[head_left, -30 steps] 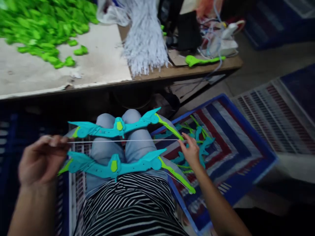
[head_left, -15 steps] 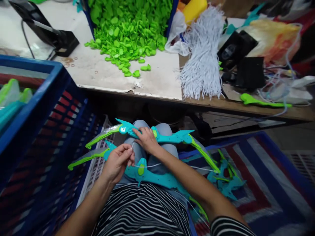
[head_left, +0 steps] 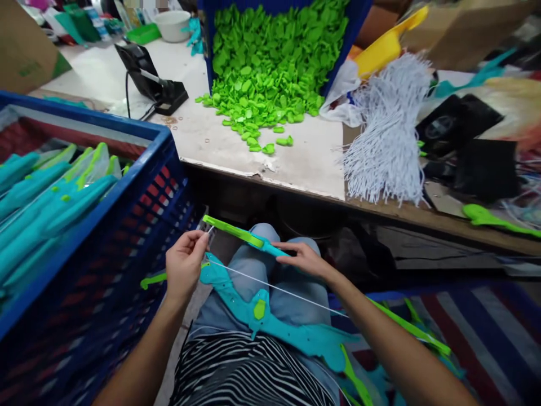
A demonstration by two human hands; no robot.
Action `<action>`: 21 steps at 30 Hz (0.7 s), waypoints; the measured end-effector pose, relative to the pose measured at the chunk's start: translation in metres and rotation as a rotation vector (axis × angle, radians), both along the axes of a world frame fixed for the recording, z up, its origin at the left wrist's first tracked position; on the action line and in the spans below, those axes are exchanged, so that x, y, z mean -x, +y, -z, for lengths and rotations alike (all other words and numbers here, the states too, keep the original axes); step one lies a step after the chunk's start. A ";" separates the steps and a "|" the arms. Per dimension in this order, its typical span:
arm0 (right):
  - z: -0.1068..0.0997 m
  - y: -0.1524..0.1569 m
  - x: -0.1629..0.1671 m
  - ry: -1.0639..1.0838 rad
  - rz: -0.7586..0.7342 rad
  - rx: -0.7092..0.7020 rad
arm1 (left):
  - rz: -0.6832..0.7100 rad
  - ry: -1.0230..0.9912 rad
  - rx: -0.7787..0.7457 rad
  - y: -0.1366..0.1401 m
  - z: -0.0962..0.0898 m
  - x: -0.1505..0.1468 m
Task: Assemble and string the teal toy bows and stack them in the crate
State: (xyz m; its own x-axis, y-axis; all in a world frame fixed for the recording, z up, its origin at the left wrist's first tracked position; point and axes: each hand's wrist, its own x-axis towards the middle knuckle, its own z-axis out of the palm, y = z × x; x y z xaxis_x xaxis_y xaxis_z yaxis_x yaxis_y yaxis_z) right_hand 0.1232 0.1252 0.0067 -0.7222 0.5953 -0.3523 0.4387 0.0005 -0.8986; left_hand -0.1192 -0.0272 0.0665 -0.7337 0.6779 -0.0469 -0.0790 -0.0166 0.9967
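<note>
My left hand (head_left: 186,260) pinches the end of a thin white string (head_left: 270,285) close to the green tip of a toy bow (head_left: 236,231). Round the bow's teal middle, my right hand (head_left: 302,259) is closed, its fingers on both sides. This bow is turned edge-on above my knees, and my right forearm hides part of it. The string runs from my left hand to the right and passes behind that forearm. A second teal toy bow (head_left: 279,330) with green limbs lies across my lap, under the string.
A blue crate (head_left: 160,141) holding several teal bows stands at left. On the table (head_left: 313,169) are a heap of green plastic pieces (head_left: 274,73), a bundle of white strings (head_left: 386,135) and a black stand (head_left: 156,84). More bows lie on striped cloth (head_left: 477,321) at right.
The held bow has turned edge-on, and its green tip has come to my left hand with the string end. My right hand has shifted right along it. The view has swung left.
</note>
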 end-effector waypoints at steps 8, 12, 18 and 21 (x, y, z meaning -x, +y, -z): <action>-0.006 0.000 -0.001 -0.013 0.027 0.018 | -0.054 0.114 -0.017 0.004 0.006 -0.001; -0.005 -0.002 -0.001 -0.010 0.029 0.002 | -0.047 0.209 0.007 0.003 0.003 0.001; 0.001 0.000 -0.003 0.012 -0.015 -0.062 | -0.025 0.184 -0.018 0.010 -0.002 0.003; 0.007 -0.002 -0.005 0.034 -0.020 -0.154 | 0.020 0.059 -0.063 0.009 -0.002 0.004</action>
